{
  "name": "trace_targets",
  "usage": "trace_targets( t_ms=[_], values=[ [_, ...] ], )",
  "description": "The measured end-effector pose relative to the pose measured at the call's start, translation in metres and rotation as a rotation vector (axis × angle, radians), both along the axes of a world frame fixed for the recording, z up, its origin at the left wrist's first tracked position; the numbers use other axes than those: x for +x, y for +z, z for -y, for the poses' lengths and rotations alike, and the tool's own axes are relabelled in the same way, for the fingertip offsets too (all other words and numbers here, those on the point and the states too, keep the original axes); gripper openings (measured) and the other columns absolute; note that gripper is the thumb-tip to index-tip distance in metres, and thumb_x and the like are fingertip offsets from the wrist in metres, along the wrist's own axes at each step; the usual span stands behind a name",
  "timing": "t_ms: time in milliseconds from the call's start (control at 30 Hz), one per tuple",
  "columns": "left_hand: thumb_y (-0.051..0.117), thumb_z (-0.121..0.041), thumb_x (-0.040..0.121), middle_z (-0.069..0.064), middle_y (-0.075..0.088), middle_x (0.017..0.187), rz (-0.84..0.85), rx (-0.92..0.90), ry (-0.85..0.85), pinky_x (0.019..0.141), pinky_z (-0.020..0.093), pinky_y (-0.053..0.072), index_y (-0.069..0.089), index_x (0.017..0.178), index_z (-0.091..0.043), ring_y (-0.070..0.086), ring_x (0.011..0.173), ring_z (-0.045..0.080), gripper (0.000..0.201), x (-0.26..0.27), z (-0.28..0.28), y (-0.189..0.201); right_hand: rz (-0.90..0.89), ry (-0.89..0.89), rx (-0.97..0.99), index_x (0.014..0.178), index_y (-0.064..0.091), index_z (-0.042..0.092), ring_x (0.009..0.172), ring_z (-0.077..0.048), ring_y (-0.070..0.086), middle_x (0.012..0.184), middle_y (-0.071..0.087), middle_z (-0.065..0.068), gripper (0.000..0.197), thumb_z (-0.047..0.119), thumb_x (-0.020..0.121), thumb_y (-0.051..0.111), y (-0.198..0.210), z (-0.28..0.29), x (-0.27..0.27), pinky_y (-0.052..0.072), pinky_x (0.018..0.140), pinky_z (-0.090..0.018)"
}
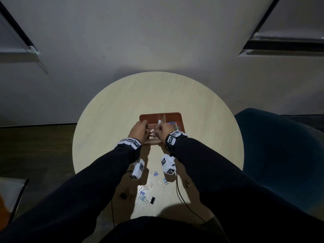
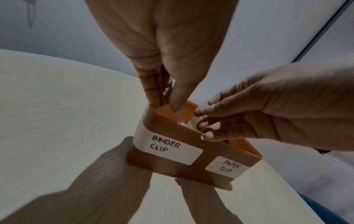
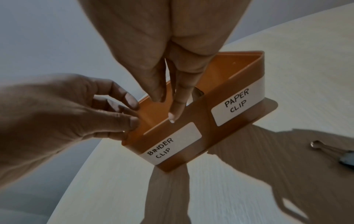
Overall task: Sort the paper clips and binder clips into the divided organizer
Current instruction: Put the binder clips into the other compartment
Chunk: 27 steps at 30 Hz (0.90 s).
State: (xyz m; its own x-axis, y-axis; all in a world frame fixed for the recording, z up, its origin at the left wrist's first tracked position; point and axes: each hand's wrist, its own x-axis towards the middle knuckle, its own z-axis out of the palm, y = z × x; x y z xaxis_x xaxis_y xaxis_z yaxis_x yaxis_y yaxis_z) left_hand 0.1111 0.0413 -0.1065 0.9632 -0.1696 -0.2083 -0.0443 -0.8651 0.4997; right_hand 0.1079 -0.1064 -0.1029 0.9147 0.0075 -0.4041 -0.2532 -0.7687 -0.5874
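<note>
Round table (image 1: 112, 109), both hands (image 1: 139, 130) over organizer (image 1: 172, 115) rim.

Your divided organizer (image 1: 172, 115) sits near the middle of the round table (image 1: 108, 109), paper clips (image 1: 174, 125) in its right compartment, binder clips (image 1: 152, 133) in its left. Your left hand (image 1: 138, 130) and right hand (image 1: 164, 130) meet over the left compartment. Loose binder clips (image 1: 146, 199) lie on the table nearer you, between your forearms.

Dim room, one pool of light on the table (image 1: 122, 102)

Light falls from above and behind; long arm shadows cross the tabletop in both wrist views. Edges bend with wide-angle distortion, corners go dark, and near skin looks soft.
</note>
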Motion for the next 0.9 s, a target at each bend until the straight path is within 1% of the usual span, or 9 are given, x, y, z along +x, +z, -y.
trace_targets(
  t_ms=[167,333,400,500,600,667,700,800,900],
  values=[
    [0.059,-0.006,0.082,0.015,0.056,0.098,0.033,-0.007,-0.023,0.068,0.034,0.038,0.053,0.097,-0.009,0.056,0.09,0.035,0.016,-0.009,-0.001,0.005,0.038,0.031,0.02,0.102,0.067,0.018,0.092,-0.024,0.066,0.102,0.07,-0.005,0.013,0.015,0.092,0.058,0.001,-0.002,-0.011,0.055,0.081,-0.035],
    [0.056,-0.006,0.085,0.012,0.053,0.098,0.098,-0.003,-0.037,0.067,0.032,0.036,0.051,0.1,-0.011,0.054,0.09,0.032,0.017,-0.034,-0.006,0.013,0.203,0.143,-0.008,0.099,0.065,0.016,0.094,-0.023,0.062,0.106,0.064,-0.005,0.016,0.007,0.092,0.053,0.009,0.0,-0.032,0.047,0.077,-0.029],
    [0.055,-0.01,0.087,0.011,0.053,0.099,0.125,-0.021,-0.038,0.065,0.032,0.036,0.052,0.104,-0.012,0.054,0.089,0.031,0.018,-0.047,-0.008,0.013,0.27,0.211,-0.036,0.104,0.063,0.015,0.092,-0.024,0.059,0.109,0.058,-0.006,0.019,0.007,0.092,0.051,0.01,0.003,-0.042,0.047,0.076,-0.031],
    [0.057,-0.014,0.087,0.011,0.054,0.102,0.13,-0.008,-0.062,0.065,0.032,0.04,0.053,0.111,-0.011,0.055,0.09,0.03,0.024,-0.069,-0.014,0.009,0.298,0.3,-0.08,0.11,0.059,0.014,0.091,-0.027,0.061,0.114,0.056,-0.008,0.022,0.006,0.091,0.05,0.006,0.006,-0.06,0.053,0.079,-0.039],
    [0.058,-0.019,0.087,0.008,0.053,0.103,0.07,0.051,-0.077,0.066,0.033,0.044,0.054,0.109,-0.013,0.056,0.09,0.029,0.023,-0.092,-0.022,-0.001,0.25,0.323,-0.11,0.111,0.054,0.023,0.096,-0.024,0.063,0.119,0.054,-0.003,0.024,0.01,0.091,0.053,-0.007,0.008,-0.081,0.054,0.084,-0.04],
    [0.054,-0.025,0.091,0.007,0.052,0.105,0.007,0.094,-0.08,0.066,0.031,0.041,0.054,0.109,-0.015,0.056,0.089,0.028,0.021,-0.107,-0.027,-0.01,0.203,0.312,-0.137,0.107,0.049,0.032,0.096,-0.021,0.063,0.12,0.051,0.004,0.023,0.015,0.092,0.053,-0.019,0.01,-0.097,0.054,0.084,-0.039],
    [0.052,-0.029,0.093,0.007,0.053,0.105,-0.023,0.119,-0.082,0.066,0.031,0.04,0.054,0.11,-0.015,0.057,0.088,0.028,0.022,-0.114,-0.03,-0.016,0.187,0.316,-0.152,0.107,0.048,0.033,0.096,-0.021,0.063,0.119,0.049,0.005,0.022,0.017,0.092,0.052,-0.025,0.01,-0.105,0.054,0.082,-0.038],
    [0.048,-0.038,0.095,0.006,0.052,0.108,-0.12,0.203,-0.077,0.069,0.033,0.045,0.052,0.11,-0.019,0.057,0.087,0.026,0.025,-0.136,-0.041,-0.029,0.139,0.358,-0.211,0.116,0.05,0.026,0.1,-0.021,0.062,0.119,0.048,0.001,0.024,0.018,0.094,0.051,-0.037,0.012,-0.123,0.053,0.081,-0.036],
    [0.061,-0.037,0.089,0.009,0.047,0.119,-0.278,0.318,-0.126,0.079,0.039,0.05,0.046,0.123,-0.018,0.055,0.103,0.029,0.041,-0.156,-0.055,-0.041,0.066,0.422,-0.27,0.124,0.047,0.019,0.109,-0.023,0.058,0.124,0.047,-0.004,0.033,0.023,0.093,0.058,-0.044,0.015,-0.138,0.047,0.08,-0.034]
  ],
)
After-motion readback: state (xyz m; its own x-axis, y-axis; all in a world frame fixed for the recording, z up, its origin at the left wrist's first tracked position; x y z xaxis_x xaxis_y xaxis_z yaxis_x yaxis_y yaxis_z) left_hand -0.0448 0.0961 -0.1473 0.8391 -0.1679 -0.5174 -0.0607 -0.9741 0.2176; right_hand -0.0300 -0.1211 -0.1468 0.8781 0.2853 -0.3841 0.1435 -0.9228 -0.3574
